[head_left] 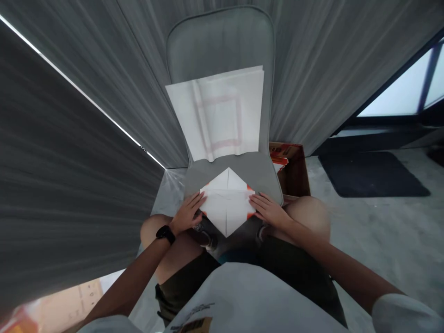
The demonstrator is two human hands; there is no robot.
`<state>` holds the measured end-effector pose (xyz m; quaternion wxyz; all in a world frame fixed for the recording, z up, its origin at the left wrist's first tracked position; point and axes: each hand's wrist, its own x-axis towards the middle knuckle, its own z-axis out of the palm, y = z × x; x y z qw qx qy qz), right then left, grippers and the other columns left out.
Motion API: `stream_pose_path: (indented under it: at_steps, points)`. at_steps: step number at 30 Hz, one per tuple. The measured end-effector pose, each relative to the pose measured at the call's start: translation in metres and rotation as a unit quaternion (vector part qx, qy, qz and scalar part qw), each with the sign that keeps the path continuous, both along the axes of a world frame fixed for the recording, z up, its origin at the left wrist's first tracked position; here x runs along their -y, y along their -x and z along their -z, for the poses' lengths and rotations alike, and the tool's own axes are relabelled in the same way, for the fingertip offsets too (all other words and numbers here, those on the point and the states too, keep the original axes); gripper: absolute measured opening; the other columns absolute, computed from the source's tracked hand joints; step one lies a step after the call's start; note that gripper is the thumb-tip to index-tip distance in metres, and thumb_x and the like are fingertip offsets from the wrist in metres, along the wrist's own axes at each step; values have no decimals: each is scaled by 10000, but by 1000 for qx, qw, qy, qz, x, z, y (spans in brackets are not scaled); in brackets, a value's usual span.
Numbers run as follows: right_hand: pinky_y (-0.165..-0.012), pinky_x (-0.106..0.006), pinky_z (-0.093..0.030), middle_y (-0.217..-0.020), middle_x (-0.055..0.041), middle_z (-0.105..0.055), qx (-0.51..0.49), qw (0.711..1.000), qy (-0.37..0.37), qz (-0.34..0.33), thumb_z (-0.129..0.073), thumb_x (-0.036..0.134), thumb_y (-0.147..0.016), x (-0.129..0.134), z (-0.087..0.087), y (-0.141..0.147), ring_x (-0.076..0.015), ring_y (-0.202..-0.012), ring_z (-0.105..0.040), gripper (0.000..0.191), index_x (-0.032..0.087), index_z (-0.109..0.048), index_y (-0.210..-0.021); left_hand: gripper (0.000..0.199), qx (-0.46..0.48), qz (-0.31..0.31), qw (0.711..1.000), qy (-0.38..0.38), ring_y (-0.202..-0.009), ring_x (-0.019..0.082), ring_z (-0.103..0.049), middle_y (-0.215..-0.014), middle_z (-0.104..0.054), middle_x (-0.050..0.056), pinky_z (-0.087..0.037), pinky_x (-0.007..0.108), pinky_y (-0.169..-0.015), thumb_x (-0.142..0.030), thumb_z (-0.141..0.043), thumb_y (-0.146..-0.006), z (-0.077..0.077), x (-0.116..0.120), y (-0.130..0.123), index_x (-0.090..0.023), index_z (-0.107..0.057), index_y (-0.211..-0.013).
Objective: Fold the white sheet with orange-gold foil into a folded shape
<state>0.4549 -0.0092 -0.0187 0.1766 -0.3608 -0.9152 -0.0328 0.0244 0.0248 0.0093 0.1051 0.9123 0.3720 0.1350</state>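
Observation:
A white sheet of folded paper (227,203), diamond-shaped with a centre crease and orange-red patches near its side corners, lies at the front of the grey chair seat. Its lower point reaches past the seat's front edge. My left hand (189,212), below a black wristwatch, holds the paper's left side, fingertips on top. On the opposite side my right hand (269,210) holds the right edge, its fingers likewise over the top face. The undersides of both grips are hidden.
A larger creased white sheet (222,113) leans on the chair's backrest (222,39). Right of the chair stands an open cardboard box (296,171) with orange-and-white paper in it. A dark mat (373,175) lies on the floor; grey curtains (79,152) hang at the left.

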Motion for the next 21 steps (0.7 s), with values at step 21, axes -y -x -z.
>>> stream_pose_path:
  at_steps: [21]
  points:
    - [-1269, -575, -410, -1508, -124, -643, -78, 995, 47, 40, -522, 303, -1076, 12, 8, -1, -296, -1428, -586, 496, 212, -558, -1561, 439, 71, -35, 995, 62, -1609, 235, -338, -1645, -500, 76, -256, 559, -1342, -339, -394, -1127, 12, 9, 1, -234, -580, -1510]
